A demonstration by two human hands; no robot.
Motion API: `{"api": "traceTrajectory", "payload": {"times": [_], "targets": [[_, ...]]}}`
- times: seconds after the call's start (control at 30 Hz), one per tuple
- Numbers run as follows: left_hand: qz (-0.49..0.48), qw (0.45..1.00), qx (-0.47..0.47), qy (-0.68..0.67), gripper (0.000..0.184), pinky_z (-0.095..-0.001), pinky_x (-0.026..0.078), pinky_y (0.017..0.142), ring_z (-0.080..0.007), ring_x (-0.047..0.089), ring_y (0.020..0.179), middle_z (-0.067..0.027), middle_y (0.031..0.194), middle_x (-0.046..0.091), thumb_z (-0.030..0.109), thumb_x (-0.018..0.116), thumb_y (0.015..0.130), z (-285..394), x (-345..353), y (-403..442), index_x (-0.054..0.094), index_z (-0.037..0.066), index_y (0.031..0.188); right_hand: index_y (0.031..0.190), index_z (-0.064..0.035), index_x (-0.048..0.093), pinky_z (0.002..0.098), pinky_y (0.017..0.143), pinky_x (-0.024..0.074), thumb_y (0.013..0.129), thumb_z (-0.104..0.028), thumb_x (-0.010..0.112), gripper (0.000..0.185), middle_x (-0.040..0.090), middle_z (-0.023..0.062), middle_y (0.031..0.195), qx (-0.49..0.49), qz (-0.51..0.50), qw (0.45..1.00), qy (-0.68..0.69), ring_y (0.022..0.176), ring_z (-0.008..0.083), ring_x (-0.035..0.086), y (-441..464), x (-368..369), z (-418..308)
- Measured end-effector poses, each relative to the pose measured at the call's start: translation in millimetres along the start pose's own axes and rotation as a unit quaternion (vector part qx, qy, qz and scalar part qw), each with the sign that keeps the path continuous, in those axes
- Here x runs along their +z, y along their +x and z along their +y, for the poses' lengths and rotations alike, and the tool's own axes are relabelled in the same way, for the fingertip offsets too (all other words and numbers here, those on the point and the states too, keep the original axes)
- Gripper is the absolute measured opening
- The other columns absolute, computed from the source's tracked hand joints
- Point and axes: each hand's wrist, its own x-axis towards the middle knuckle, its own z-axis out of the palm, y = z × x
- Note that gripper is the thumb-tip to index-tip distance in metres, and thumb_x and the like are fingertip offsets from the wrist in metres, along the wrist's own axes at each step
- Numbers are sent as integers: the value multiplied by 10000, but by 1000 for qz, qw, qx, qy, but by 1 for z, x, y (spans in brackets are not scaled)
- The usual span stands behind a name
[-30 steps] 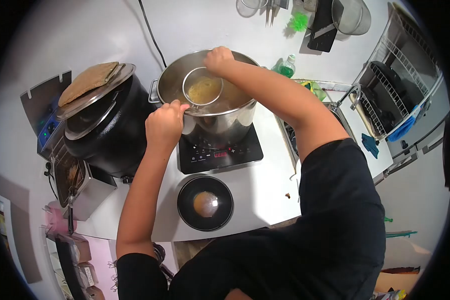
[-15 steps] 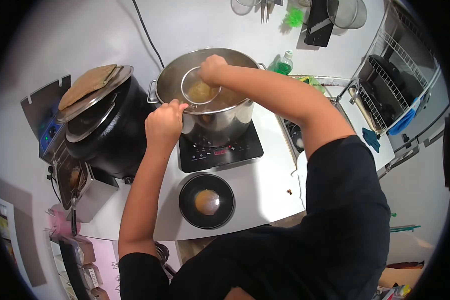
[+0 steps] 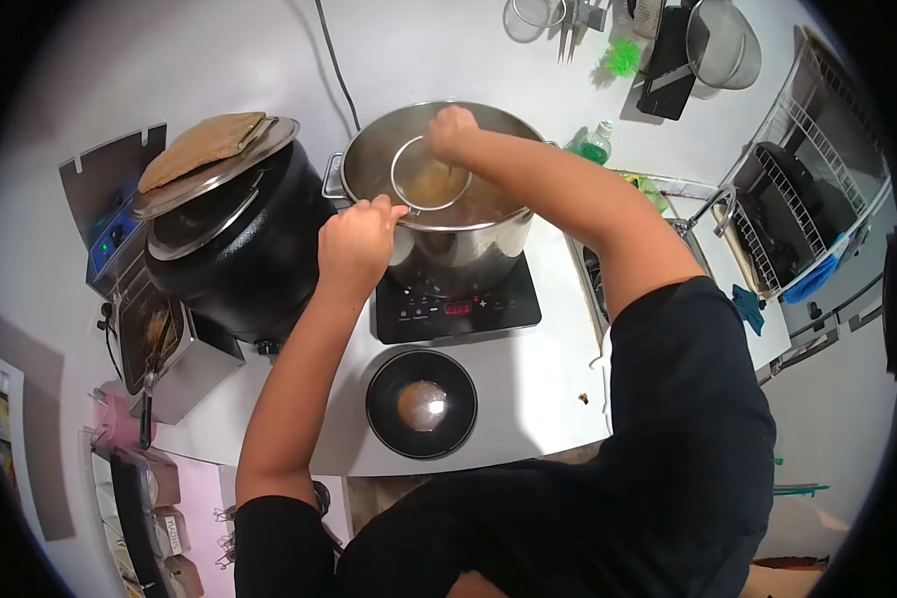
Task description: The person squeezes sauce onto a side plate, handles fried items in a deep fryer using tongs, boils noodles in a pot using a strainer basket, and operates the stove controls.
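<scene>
A round wire strainer (image 3: 432, 185) is held over the mouth of a large steel pot (image 3: 473, 237). My left hand (image 3: 357, 247) grips it at the pot's near-left rim, fingers wrapped round what looks like its handle. Over the far side of the strainer my right hand (image 3: 452, 135) is closed with the fingers pointing down; whatever it grips is hidden. Inside the strainer is something yellowish-brown, and brown liquid partly shows in the pot. The pot stands on a black induction cooker (image 3: 458, 314) with a lit red display. Closer to me, a black bowl (image 3: 422, 404) holds a little brownish liquid.
A black soup kettle (image 3: 234, 264) stands at the left, with a lid and folded cloth (image 3: 204, 154) on top. Beside it is a steel fryer (image 3: 194, 384). A green soap bottle (image 3: 596, 146), faucet (image 3: 720, 199) and dish rack (image 3: 802, 189) are at the right.
The whole view has shifted slightly, so things appear further right. Both hands keep their places at the strainer and pot, with the right hand moving only slightly.
</scene>
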Motion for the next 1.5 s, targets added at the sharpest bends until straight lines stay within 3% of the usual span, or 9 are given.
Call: {"api": "traceTrajectory", "payload": {"times": [0.5, 0.63, 0.7, 0.83, 0.9, 0.97, 1.23, 1.43, 1.5], "targets": [[14, 1000, 3, -1, 320, -389, 461, 476, -296, 589, 543, -119, 604, 575, 313, 510, 857, 1, 4, 1, 538, 41, 691, 888, -139, 686, 341, 733, 510, 810, -196, 536, 179, 657, 61, 903, 14, -3, 1000, 10, 895, 224, 623, -2, -7, 5], [6, 1000, -5, 10, 322, -390, 463, 478, -298, 589, 543, -122, 606, 576, 312, 511, 857, 2, 4, 2, 537, 37, 691, 880, -140, 686, 337, 741, 505, 809, -193, 536, 175, 657, 62, 889, -58, 20, 997, -42, 898, 213, 622, 0, -2, -3], [2, 1000, -3, 8, 323, -392, 463, 478, -299, 588, 546, -123, 610, 577, 307, 511, 858, 1, 5, 1, 535, 32, 690, 876, -121, 684, 358, 744, 505, 806, -172, 529, 177, 655, 81, 886, 52, 5, 996, 66, 885, 230, 625, 4, 3, 9], [4, 1000, -25, -10, 280, -412, 450, 486, -327, 577, 565, -143, 632, 582, 297, 505, 864, 3, 6, -2, 555, 44, 756, 856, -86, 681, 364, 721, 513, 794, -141, 527, 175, 653, 104, 882, -10, 92, 995, 48, 872, 251, 630, -1, 7, 5], [18, 999, -35, -27, 252, -402, 454, 495, -322, 580, 578, -142, 648, 585, 280, 510, 864, 3, 3, -4, 578, 51, 785, 834, -79, 680, 372, 712, 515, 767, -130, 538, 165, 652, 113, 883, -57, 58, 997, -5, 857, 270, 632, -21, -15, -4], [52, 997, -29, -49, 227, -388, 458, 501, -311, 583, 583, -135, 652, 587, 267, 521, 859, 6, -2, -8, 594, 57, 808, 901, -83, 675, 370, 759, 500, 780, -173, 553, 195, 634, 125, 976, -17, 25, 999, 24, 923, 274, 611, -35, -41, -4], [150, 988, -2, -39, 185, -333, 470, 515, -252, 591, 579, -83, 664, 604, 229, 563, 838, 24, -34, -15, 634, 61, 869, 836, -65, 671, 369, 670, 514, 672, -172, 645, 197, 648, 127, 852, 70, 130, 989, 33, 803, 279, 636, -91, -88, 29], [158, 986, -16, -58, 189, -350, 471, 511, -272, 596, 581, -99, 682, 618, 225, 539, 856, 20, -10, -11, 639, 64, 852, 823, -77, 673, 357, 644, 513, 665, -155, 636, 180, 649, 135, 830, 70, 135, 988, 30, 781, 273, 640, -88, -76, 29], [136, 990, -17, -41, 225, -362, 440, 426, -282, 565, 481, -100, 568, 562, 260, 548, 848, 18, 3, -8, 588, 73, 730, 834, -97, 679, 358, 644, 513, 694, -152, 615, 163, 655, 116, 850, 15, 102, 995, -14, 801, 263, 641, -67, -50, 19]]}}
